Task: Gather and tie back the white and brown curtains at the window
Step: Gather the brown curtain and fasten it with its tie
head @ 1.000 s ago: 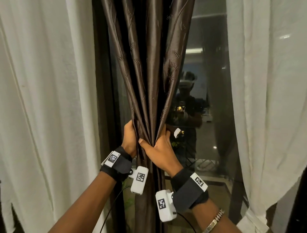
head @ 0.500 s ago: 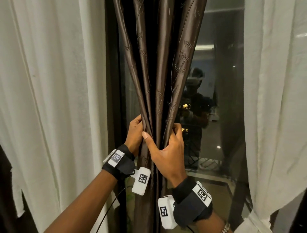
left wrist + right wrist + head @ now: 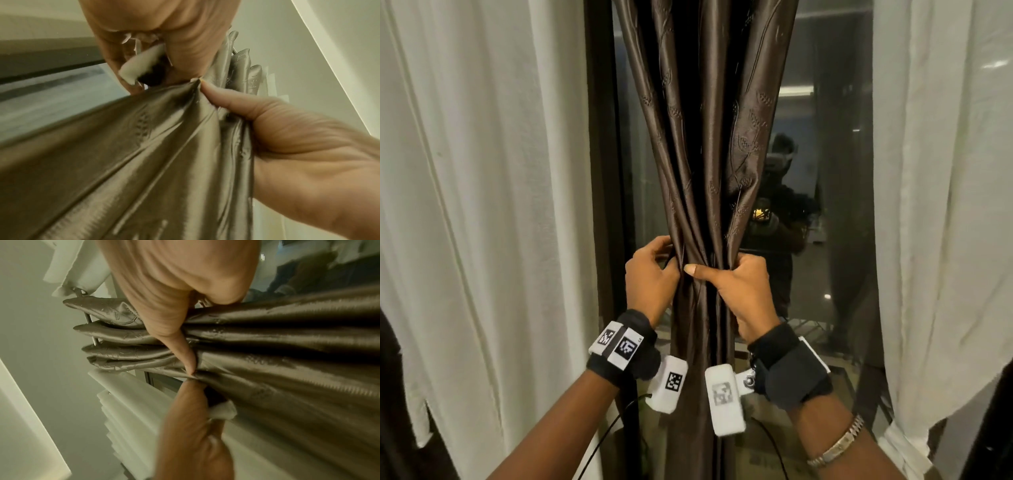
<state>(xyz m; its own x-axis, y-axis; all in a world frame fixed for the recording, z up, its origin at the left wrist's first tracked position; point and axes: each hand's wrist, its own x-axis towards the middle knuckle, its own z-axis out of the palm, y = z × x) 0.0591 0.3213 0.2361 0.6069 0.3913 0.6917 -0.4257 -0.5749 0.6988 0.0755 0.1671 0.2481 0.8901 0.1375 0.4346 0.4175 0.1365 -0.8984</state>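
Glossy satin, the brown curtain [image 3: 705, 171] hangs bunched at the frame's centre; it looks slippery and soft, so I judge the cinched waist the best hold. The left hand [image 3: 650, 277] and right hand [image 3: 739, 291] both curl around it there. White curtains [image 3: 482, 205] hang loose either side, dark window glass [image 3: 825, 240] behind, leaving narrow room.

Brown curtain [image 3: 709, 137] w/ glossy embossed leaf motif; white curtains [image 3: 482, 171] plain; wristbands [image 3: 791, 366] blk.
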